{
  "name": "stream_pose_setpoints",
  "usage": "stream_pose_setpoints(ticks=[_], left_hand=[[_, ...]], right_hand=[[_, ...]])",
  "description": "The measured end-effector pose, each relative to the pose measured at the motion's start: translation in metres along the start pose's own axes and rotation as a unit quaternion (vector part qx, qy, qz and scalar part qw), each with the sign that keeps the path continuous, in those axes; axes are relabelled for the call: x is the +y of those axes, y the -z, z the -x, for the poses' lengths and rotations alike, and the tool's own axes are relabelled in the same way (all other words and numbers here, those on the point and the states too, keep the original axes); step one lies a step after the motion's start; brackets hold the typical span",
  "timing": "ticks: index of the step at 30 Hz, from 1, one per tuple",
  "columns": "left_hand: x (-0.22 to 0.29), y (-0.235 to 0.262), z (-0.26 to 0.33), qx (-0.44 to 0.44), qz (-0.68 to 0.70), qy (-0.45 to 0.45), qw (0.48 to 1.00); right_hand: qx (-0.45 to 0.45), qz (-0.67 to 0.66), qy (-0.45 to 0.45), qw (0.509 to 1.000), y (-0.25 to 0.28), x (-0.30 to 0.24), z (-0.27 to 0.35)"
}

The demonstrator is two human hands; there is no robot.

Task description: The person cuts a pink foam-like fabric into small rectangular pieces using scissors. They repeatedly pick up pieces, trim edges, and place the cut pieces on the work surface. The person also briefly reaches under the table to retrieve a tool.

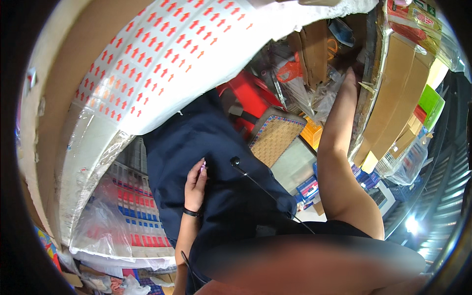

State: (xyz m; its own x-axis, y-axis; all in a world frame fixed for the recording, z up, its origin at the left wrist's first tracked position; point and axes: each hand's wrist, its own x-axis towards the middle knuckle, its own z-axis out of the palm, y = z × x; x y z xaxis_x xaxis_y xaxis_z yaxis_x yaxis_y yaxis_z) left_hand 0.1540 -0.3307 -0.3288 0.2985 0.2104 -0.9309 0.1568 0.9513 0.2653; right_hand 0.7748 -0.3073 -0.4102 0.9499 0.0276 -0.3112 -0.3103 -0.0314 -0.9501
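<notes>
My left hand point(195, 183), with a black band at the wrist, is in front of my dark blue clothing point(196, 132). Its fingers are closed around a small pinkish thing point(203, 166), too small to make out. My right arm stretches far forward and up. In shadow at its end, my right hand point(351, 74) reaches in beside an upright brown cardboard panel point(314, 51); its fingers are mostly hidden. Close to it lie crumpled clear plastic bags point(323, 104), an orange looped thing point(333, 48) and a blue piece like a face mask point(341, 32).
A large white sheet with red arrows point(147, 59) fills the upper left. A woven-topped stool or seat point(278, 135) and an orange basket point(310, 132) stand below my right arm. Cardboard point(393, 83) lines the right side. Red and blue packs point(140, 214) show lower left.
</notes>
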Motion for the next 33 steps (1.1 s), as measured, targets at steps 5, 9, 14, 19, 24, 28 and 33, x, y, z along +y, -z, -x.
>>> stream_pose_setpoints(ticks=[5, 9, 14, 19, 24, 28, 33], left_hand=[[0.012, -0.002, -0.001, 0.013, 0.039, 0.003, 0.999], [0.018, -0.006, -0.001, 0.053, 0.003, -0.001, 0.999], [0.015, -0.007, -0.007, 0.056, -0.016, 0.007, 0.998], [0.009, -0.004, -0.011, 0.047, -0.05, 0.023, 0.997], [0.01, -0.001, -0.012, 0.058, -0.056, 0.031, 0.996], [0.015, -0.006, -0.007, 0.066, -0.036, 0.028, 0.997], [0.023, -0.014, -0.003, 0.066, -0.016, 0.025, 0.997]], right_hand=[[0.007, -0.035, -0.003, 0.999, 0.016, 0.001, 0.006], [0.006, -0.072, -0.013, 0.997, 0.029, 0.005, -0.005], [-0.019, -0.094, -0.042, 0.994, 0.026, 0.026, -0.029], [-0.042, -0.122, -0.066, 0.989, 0.022, 0.046, -0.063], [-0.067, -0.159, -0.095, 0.98, 0.029, 0.073, -0.117], [-0.125, -0.224, -0.146, 0.955, 0.015, 0.076, -0.128], [-0.107, -0.02, -0.049, 0.993, -0.001, 0.058, -0.007]])
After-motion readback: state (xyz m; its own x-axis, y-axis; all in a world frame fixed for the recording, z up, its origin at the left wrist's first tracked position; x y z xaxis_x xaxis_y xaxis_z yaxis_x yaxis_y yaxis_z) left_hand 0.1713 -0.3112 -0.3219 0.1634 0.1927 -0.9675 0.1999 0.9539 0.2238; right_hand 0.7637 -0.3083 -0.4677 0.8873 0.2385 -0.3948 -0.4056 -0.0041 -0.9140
